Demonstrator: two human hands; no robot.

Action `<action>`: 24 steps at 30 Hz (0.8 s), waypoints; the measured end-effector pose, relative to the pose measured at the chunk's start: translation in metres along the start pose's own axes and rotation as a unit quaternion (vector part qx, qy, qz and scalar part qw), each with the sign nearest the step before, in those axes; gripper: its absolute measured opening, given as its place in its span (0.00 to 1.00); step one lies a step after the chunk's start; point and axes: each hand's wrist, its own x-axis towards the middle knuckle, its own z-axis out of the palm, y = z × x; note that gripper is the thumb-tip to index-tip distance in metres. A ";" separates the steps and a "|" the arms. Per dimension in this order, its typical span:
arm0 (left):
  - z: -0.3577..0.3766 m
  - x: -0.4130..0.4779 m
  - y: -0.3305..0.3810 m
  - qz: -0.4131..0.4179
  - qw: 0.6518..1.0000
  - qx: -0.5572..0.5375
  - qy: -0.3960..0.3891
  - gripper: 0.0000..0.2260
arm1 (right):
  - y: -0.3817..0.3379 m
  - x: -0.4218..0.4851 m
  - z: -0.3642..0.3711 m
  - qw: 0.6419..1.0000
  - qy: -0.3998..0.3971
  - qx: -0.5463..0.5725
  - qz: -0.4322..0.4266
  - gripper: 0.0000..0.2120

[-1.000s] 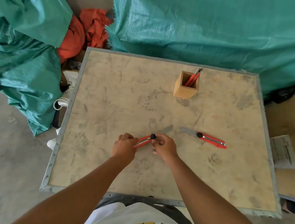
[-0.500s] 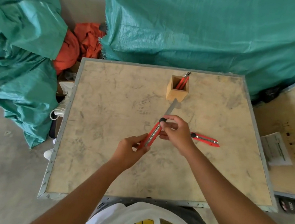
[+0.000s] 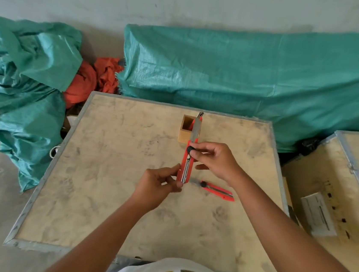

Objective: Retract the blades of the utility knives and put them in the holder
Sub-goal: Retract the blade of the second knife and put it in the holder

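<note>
I hold a red utility knife (image 3: 185,166) almost upright above the table, its long grey blade out and pointing away toward the holder. My left hand (image 3: 158,187) pinches the knife's lower end. The fingers of my right hand (image 3: 214,160) sit on the black slider knob near the top of the handle. A second red utility knife (image 3: 218,190) lies flat on the table just right of my hands, partly hidden by my right wrist. The wooden square holder (image 3: 185,128) stands at the far middle of the table, with a red knife inside it, partly hidden behind the held blade.
The wooden table (image 3: 100,194) has a metal rim. Green tarps (image 3: 248,76) are heaped behind it and to the left, with orange cloth (image 3: 91,78) between them. A second wooden board (image 3: 337,176) with a white paper (image 3: 318,214) lies to the right.
Both hands lifted the knife off the table and turned it from slanted to nearly upright, blade pointing away. The camera view tilted up, so the table sits lower in the frame.
</note>
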 end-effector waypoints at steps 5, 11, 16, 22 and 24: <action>0.017 0.004 0.015 0.039 0.999 -0.007 0.012 0.23 | -0.011 -0.010 -0.019 0.995 -0.016 -0.079 -0.050 0.11; 0.022 0.004 0.029 0.060 0.998 -0.008 0.015 0.21 | -0.022 -0.021 -0.028 0.979 -0.056 -0.167 -0.103 0.11; 0.019 0.003 0.036 0.072 0.997 0.010 0.005 0.21 | -0.026 -0.028 -0.026 0.975 -0.053 -0.184 -0.113 0.13; 0.016 0.000 0.044 0.091 0.995 0.030 -0.004 0.23 | -0.025 -0.036 -0.014 0.973 0.003 -0.185 -0.137 0.08; 0.015 0.001 0.044 0.097 0.994 0.045 -0.004 0.24 | -0.022 -0.037 -0.009 0.973 0.029 -0.182 -0.140 0.09</action>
